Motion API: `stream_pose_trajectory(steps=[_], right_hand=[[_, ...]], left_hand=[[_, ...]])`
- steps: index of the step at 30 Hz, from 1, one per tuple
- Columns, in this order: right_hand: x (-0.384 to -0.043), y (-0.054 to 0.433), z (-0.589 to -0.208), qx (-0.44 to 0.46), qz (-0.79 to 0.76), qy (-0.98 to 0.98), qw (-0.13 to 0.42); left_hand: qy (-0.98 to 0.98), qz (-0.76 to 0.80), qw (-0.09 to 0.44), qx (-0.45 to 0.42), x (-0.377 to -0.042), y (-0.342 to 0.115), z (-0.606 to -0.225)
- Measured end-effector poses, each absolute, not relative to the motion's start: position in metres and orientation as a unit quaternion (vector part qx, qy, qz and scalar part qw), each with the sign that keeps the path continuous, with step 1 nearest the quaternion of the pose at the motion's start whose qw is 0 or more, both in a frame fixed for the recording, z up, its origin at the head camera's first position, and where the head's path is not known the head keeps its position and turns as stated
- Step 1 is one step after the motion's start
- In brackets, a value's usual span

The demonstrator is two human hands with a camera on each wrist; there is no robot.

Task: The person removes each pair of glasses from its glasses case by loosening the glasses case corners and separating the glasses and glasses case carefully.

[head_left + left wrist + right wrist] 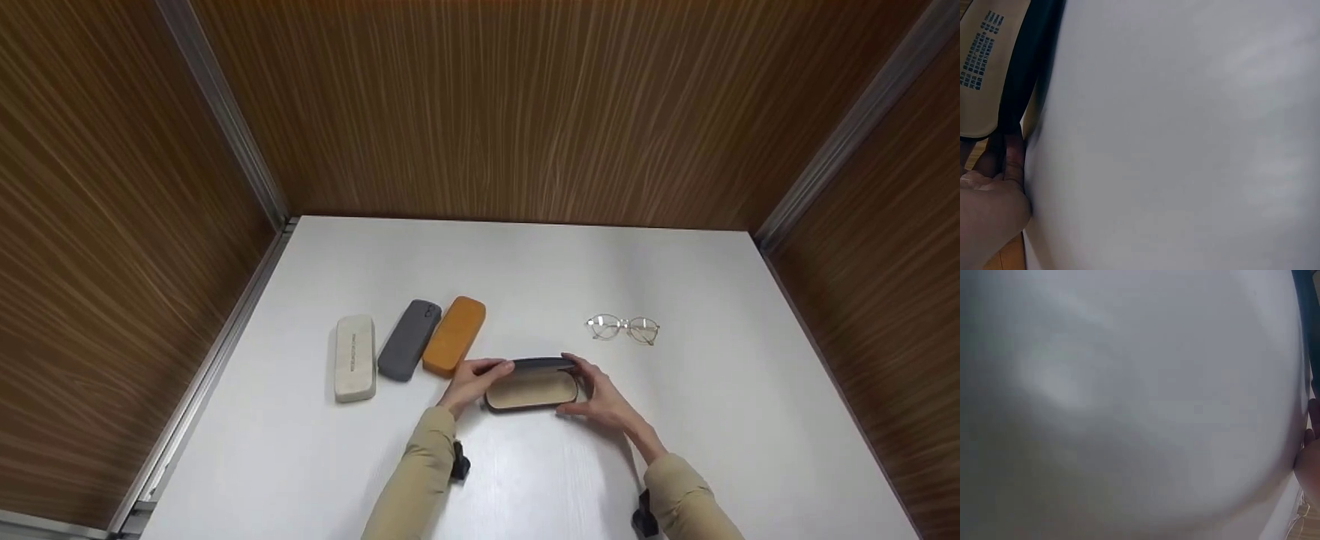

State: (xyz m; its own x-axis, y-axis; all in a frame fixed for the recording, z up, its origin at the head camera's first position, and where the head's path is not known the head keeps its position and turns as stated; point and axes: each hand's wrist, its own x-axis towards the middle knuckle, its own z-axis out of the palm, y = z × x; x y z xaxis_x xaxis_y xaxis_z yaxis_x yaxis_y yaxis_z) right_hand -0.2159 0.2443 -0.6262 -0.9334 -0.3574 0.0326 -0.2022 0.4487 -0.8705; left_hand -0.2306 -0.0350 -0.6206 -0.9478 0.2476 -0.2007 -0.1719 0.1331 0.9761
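A dark glasses case with a beige lining lies on the table with its lid raised, and I see no glasses inside. My left hand grips its left end, the thumb at the lid's edge. At the right end, my right hand holds the case between the thumb at the front and fingers by the lid. In the left wrist view, blue print shows on the beige lining above the left hand. Only a strip of the case and part of the right hand enter the right wrist view.
Left of my left hand lie three closed glasses cases: orange, grey and off-white. Thin-framed glasses lie behind my right hand. Wood-patterned panels border the white table at the back and sides.
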Motion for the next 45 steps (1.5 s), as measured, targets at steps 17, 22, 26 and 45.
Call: stream_pose_trajectory(steps=[17, 22, 26, 45], right_hand=[[-0.215, 0.237, -0.631, -0.144, -0.506, 0.849, 0.051], [-0.215, 0.236, -0.635, -0.153, -0.527, 0.835, 0.044], [-0.214, 0.233, -0.631, -0.159, -0.531, 0.832, 0.031], [-0.200, 0.225, -0.599, -0.135, -0.528, 0.838, 0.010]], left_hand=[[0.740, 0.655, 0.150, 0.035, -0.231, -0.035, -0.621], [0.738, 0.655, 0.160, 0.028, -0.230, -0.036, -0.620], [0.743, 0.648, 0.164, 0.026, -0.232, -0.036, -0.620], [0.753, 0.634, 0.151, 0.091, -0.231, -0.039, -0.616]])
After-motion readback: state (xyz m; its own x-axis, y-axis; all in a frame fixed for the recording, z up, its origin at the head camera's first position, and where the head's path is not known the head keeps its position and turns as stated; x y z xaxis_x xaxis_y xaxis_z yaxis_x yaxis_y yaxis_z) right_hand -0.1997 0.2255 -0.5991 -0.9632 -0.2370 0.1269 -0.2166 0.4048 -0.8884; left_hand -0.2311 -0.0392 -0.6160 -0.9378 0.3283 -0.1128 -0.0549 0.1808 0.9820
